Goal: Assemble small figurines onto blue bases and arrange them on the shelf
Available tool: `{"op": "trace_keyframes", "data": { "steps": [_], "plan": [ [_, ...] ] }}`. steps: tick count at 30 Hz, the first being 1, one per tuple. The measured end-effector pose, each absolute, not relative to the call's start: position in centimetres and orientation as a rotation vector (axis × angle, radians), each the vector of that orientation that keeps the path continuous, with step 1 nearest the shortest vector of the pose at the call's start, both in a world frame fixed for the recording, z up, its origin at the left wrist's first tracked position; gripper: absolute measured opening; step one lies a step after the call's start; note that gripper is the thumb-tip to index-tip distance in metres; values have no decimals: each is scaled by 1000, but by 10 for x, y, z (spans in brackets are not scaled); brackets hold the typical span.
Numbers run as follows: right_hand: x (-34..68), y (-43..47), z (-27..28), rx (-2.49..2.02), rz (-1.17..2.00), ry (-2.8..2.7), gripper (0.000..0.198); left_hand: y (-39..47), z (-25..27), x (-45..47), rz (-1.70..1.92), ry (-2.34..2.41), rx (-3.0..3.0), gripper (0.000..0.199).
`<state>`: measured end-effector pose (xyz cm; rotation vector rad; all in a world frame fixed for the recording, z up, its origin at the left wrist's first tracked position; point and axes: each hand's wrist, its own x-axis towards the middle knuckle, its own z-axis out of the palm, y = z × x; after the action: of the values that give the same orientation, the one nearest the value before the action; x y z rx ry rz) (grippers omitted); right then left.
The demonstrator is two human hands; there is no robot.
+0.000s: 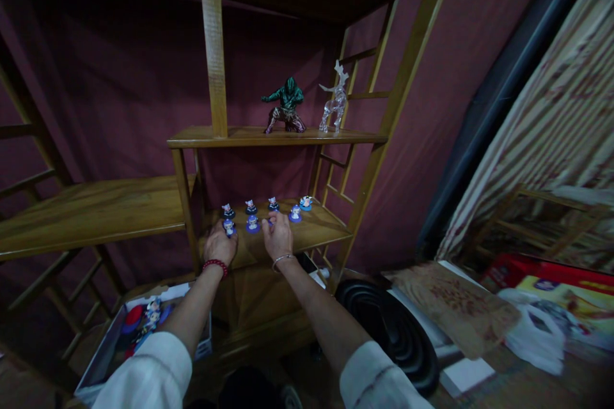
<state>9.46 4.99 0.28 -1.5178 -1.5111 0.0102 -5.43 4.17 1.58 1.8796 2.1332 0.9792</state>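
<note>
You appear to be at the stage of setting out and straightening small figures on the lower shelf [319,229]. Your left hand [220,244] is at the left end of the near row, fingers drawn in close around a purple-based figure [229,227]; whether they grip it or only steady it, you can't tell from here. Your right hand [278,236] is narrowed, fingers bent, between the second purple figure [252,223] and the one on the right [295,213]. A bit of purple shows by its fingertips, but the hand hides what is there, so a hold cannot be confirmed.

Behind, the far row has three dark-based figures and, on the right, a blue-based figure [306,203]. More figures lie in the open box [173,294], low on the left.

The next move seems to call for small nudges to even the spacing, then lifting your fingers straight up, since the neighbours stand close and could tip if brushed.
</note>
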Motion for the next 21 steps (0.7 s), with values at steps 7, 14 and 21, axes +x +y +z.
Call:
{"op": "trace_keyframes", "data": {
  "steps": [7,14,21],
  "plan": [
    [126,51,6,-1810,10,-1417,42,40,17,-54,1001,2131,1881,35],
    [126,59,16,-2003,122,-1617,53,39,17,-53,1004,2130,1885,38],
    [128,64,21,-2042,85,-1713,42,42,14,-53,988,2146,1907,42]
  ]
}}
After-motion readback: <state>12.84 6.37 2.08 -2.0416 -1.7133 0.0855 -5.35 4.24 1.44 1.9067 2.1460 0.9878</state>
